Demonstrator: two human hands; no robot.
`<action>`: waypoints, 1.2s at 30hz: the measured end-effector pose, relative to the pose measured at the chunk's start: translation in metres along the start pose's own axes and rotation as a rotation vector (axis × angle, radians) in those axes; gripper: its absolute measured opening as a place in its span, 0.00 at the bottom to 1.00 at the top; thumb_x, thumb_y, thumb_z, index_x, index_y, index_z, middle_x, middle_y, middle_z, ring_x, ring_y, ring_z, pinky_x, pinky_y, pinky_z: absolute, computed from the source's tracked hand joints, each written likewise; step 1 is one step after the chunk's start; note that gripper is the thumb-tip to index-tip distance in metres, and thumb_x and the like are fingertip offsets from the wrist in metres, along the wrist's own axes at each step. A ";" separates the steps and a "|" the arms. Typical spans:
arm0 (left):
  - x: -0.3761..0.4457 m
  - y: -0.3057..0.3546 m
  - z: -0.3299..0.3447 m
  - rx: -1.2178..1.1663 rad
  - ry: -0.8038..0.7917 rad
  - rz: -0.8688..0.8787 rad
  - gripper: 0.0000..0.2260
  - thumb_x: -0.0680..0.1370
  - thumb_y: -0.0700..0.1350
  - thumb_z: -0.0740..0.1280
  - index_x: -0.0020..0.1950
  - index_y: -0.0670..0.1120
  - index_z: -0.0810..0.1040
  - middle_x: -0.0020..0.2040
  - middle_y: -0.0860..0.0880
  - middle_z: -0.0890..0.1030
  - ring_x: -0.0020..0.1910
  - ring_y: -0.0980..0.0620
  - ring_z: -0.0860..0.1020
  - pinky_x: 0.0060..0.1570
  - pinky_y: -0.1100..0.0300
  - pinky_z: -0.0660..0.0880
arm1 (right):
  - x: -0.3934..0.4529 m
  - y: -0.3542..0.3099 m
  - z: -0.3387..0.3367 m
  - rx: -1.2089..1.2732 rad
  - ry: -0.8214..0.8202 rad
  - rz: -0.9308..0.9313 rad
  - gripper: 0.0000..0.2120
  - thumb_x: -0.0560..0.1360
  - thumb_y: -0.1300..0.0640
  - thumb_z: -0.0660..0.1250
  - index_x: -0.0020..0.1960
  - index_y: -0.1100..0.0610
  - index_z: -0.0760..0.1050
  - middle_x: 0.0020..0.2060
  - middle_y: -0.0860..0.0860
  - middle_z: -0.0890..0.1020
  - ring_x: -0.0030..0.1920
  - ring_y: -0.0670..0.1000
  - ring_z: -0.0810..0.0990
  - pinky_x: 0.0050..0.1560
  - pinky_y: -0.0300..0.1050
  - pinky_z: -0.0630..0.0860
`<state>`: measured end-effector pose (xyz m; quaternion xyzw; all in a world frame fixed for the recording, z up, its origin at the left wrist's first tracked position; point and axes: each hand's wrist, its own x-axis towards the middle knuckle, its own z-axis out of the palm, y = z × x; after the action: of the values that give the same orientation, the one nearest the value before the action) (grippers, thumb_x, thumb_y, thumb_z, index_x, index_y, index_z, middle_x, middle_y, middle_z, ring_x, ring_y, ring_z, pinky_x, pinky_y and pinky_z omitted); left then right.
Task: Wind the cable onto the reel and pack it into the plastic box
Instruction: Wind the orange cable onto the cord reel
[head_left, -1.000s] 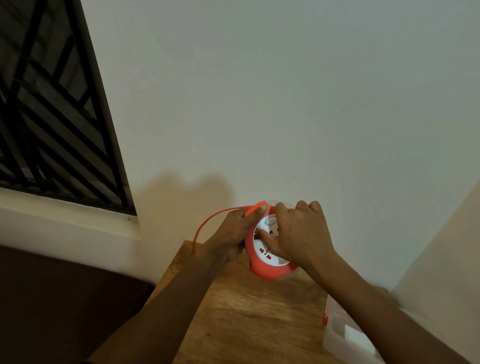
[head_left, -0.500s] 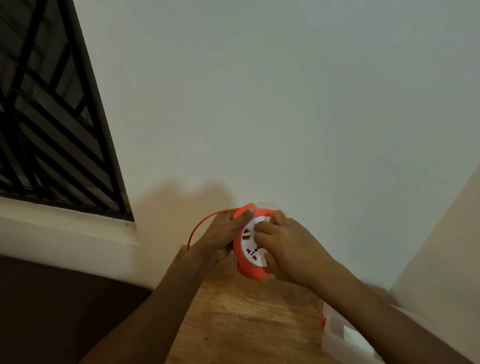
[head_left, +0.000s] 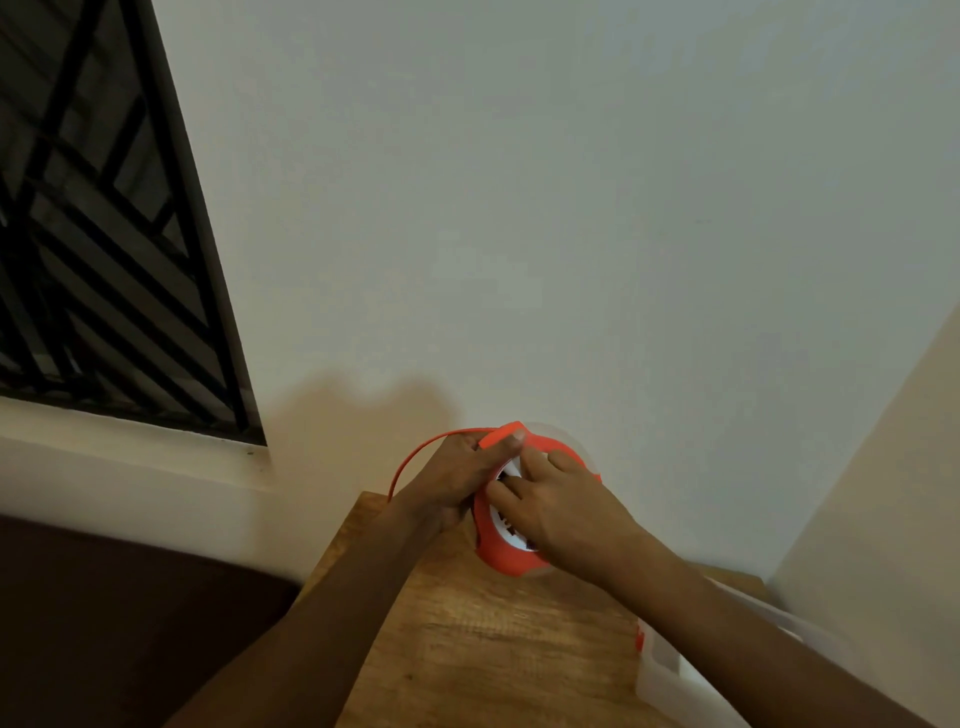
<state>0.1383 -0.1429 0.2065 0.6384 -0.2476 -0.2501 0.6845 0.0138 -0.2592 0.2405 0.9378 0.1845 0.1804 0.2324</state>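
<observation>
An orange cable reel (head_left: 511, 560) with a white socket face stands on edge at the far end of the wooden table (head_left: 483, 649). My left hand (head_left: 457, 480) grips its left rim, thumb on the orange edge at the top. A thin orange cable (head_left: 415, 456) arcs out from under that hand to the left and down behind the table edge. My right hand (head_left: 556, 512) lies over the white face, fingers curled onto it. A clear plastic box (head_left: 670, 675) sits at the table's right edge, partly hidden under my right forearm.
The table stands against a pale wall (head_left: 571, 234), with a side wall (head_left: 883, 493) close on the right. A barred dark window (head_left: 93, 249) and its white sill (head_left: 130, 457) are to the left. Dark floor lies left of the table.
My right hand has turned across the reel's white face, its fingers now further left and lower. The left hand keeps its grip on the rim, and the cable loop looks a little shorter.
</observation>
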 end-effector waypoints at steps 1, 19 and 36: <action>-0.001 0.000 0.000 0.008 -0.002 0.003 0.19 0.77 0.59 0.72 0.56 0.46 0.85 0.52 0.44 0.88 0.51 0.43 0.87 0.51 0.52 0.83 | 0.001 -0.001 0.002 -0.010 0.018 0.009 0.18 0.70 0.55 0.73 0.57 0.57 0.74 0.50 0.55 0.83 0.48 0.57 0.77 0.46 0.52 0.76; -0.005 -0.010 -0.005 -0.015 0.273 0.040 0.10 0.76 0.59 0.72 0.52 0.55 0.82 0.44 0.54 0.89 0.38 0.56 0.87 0.34 0.64 0.82 | 0.030 0.007 0.027 1.173 0.165 1.171 0.38 0.61 0.39 0.78 0.63 0.49 0.62 0.58 0.50 0.78 0.47 0.49 0.78 0.42 0.40 0.76; 0.003 0.002 -0.020 0.036 0.034 -0.065 0.18 0.78 0.59 0.70 0.61 0.48 0.82 0.54 0.45 0.88 0.51 0.41 0.87 0.54 0.44 0.84 | 0.002 0.025 0.007 0.084 0.119 -0.151 0.41 0.53 0.45 0.84 0.62 0.54 0.74 0.57 0.53 0.82 0.51 0.56 0.83 0.47 0.52 0.81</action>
<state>0.1536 -0.1299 0.2071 0.6626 -0.2196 -0.2570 0.6684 0.0247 -0.2819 0.2483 0.9176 0.2756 0.2100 0.1947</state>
